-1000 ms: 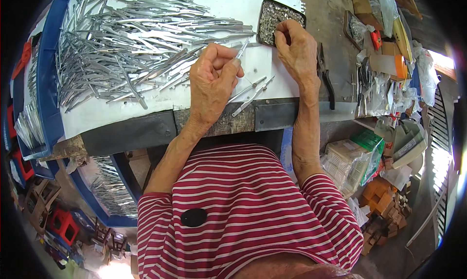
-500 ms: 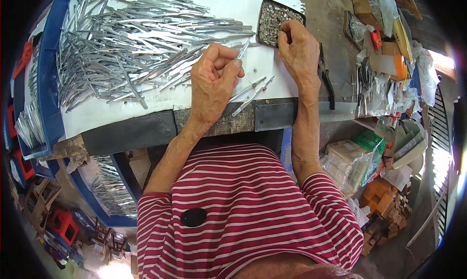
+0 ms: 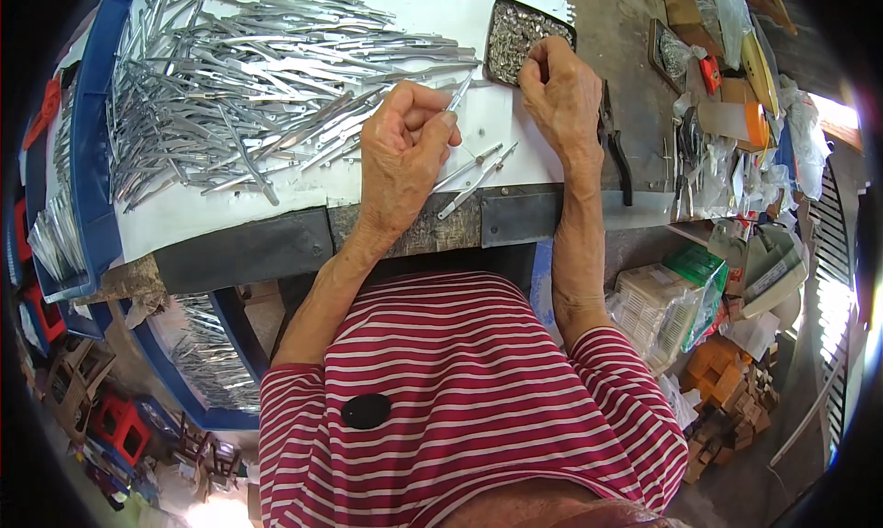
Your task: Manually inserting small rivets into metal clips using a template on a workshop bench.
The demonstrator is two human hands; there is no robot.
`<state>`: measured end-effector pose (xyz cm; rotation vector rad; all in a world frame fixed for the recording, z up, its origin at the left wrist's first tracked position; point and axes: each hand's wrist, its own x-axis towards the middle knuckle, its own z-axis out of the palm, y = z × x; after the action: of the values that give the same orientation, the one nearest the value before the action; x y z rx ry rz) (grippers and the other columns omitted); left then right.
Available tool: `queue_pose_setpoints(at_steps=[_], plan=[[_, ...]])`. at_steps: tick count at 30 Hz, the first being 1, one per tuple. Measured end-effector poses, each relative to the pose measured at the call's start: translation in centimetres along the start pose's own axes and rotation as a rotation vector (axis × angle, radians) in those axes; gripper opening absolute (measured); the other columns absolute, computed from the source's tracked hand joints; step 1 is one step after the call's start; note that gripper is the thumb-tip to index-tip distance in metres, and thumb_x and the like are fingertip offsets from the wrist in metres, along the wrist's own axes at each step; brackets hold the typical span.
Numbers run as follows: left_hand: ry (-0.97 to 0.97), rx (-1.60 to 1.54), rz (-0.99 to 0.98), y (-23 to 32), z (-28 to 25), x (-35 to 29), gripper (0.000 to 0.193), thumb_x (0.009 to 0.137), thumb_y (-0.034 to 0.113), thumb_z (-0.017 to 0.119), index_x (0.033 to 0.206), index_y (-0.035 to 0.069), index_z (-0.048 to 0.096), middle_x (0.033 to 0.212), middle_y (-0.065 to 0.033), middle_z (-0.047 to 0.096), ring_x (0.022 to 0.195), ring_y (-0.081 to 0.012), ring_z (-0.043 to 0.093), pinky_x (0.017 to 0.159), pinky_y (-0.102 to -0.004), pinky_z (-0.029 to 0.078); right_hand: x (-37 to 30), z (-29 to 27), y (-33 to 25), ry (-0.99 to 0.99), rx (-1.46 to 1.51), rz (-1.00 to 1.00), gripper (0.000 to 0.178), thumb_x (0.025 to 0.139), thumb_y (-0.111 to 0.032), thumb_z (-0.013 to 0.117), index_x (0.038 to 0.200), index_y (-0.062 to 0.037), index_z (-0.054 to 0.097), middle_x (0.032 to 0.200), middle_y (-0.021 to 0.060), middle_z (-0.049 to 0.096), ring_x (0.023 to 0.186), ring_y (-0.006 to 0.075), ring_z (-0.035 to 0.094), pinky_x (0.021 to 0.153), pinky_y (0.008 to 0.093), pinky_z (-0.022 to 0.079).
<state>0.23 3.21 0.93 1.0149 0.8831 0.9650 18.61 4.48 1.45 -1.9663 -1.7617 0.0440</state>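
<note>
My left hand (image 3: 407,151) pinches a slim metal strip (image 3: 462,90), its tip pointing up and away from me. Just in front of a dark square tray (image 3: 490,57) of small silvery parts (image 3: 517,37), my right hand (image 3: 563,96) hovers with its fingers bent together. Whatever those fingertips hold, if anything, is hidden. Between my hands, two more metal strips (image 3: 474,186) with small round pieces on them lie near the bench edge. A large heap of similar strips (image 3: 267,77) spreads over white paper on the left.
Black-handled pliers (image 3: 621,165) lie right of my right wrist. A blue bin (image 3: 99,142) borders the heap at left. Farther right sit an orange-capped container (image 3: 756,126), plastic bags and tools. Below the bench stand another blue bin (image 3: 170,372) of strips and some boxes (image 3: 648,303).
My right hand has shifted slightly left in front of the tray. My left hand and its strip have hardly moved.
</note>
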Motion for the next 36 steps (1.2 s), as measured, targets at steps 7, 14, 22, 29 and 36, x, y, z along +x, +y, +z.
queue_pose_setpoints(at_steps=[7, 14, 22, 29, 36], plan=[[-0.006, -0.011, -0.035, 0.2, 0.0, 0.0, 0.007, 0.081, 0.002, 0.049, 0.088, 0.000, 0.049, 0.064, -0.0037, 0.056, 0.052, -0.0026, 0.045, 0.046, -0.0161, 0.036, 0.1, -0.1, -0.6, 0.082, 0.174, 0.050, 0.006, 0.072, -0.006, 0.053, 0.074, -0.0009, 0.052, 0.063, 0.0150, 0.056, 0.057, 0.0303, 0.057, 0.055, 0.0365, 0.045], [0.002, -0.018, -0.034, 0.2, 0.0, 0.0, 0.008, 0.081, 0.002, 0.051, 0.089, 0.000, 0.051, 0.065, -0.0041, 0.056, 0.050, -0.0024, 0.044, 0.044, -0.0151, 0.034, 0.0, -0.2, -1.1, 0.001, 0.264, 0.071, 0.005, 0.072, -0.006, 0.054, 0.074, -0.0009, 0.052, 0.062, 0.0136, 0.056, 0.056, 0.0268, 0.058, 0.054, 0.0354, 0.045], [-0.011, 0.000, -0.033, 0.4, 0.1, 0.0, 0.007, 0.081, 0.001, 0.050, 0.088, 0.000, 0.050, 0.064, -0.0039, 0.056, 0.052, -0.0024, 0.045, 0.046, -0.0158, 0.036, -0.1, 0.0, -1.2, -0.009, 0.295, -0.004, 0.005, 0.072, -0.004, 0.053, 0.075, -0.0001, 0.052, 0.065, 0.0166, 0.056, 0.059, 0.0329, 0.057, 0.054, 0.0371, 0.044], [-0.025, -0.004, -0.033, 0.4, 0.1, 0.0, 0.006, 0.081, 0.001, 0.050, 0.087, 0.000, 0.050, 0.064, -0.0038, 0.056, 0.051, -0.0021, 0.044, 0.045, -0.0158, 0.035, -0.2, -0.1, -1.6, -0.024, 0.256, -0.036, 0.005, 0.072, -0.004, 0.053, 0.075, 0.0000, 0.052, 0.066, 0.0171, 0.056, 0.060, 0.0339, 0.057, 0.054, 0.0383, 0.044], [-0.037, 0.000, -0.051, 0.5, 0.1, 0.0, 0.005, 0.081, 0.002, 0.050, 0.086, 0.001, 0.050, 0.063, -0.0035, 0.056, 0.050, -0.0021, 0.044, 0.045, -0.0156, 0.035, -0.2, 0.0, -1.5, -0.031, 0.235, -0.126, 0.005, 0.072, -0.002, 0.053, 0.075, -0.0007, 0.051, 0.067, 0.0160, 0.054, 0.059, 0.0329, 0.055, 0.054, 0.0382, 0.044]])
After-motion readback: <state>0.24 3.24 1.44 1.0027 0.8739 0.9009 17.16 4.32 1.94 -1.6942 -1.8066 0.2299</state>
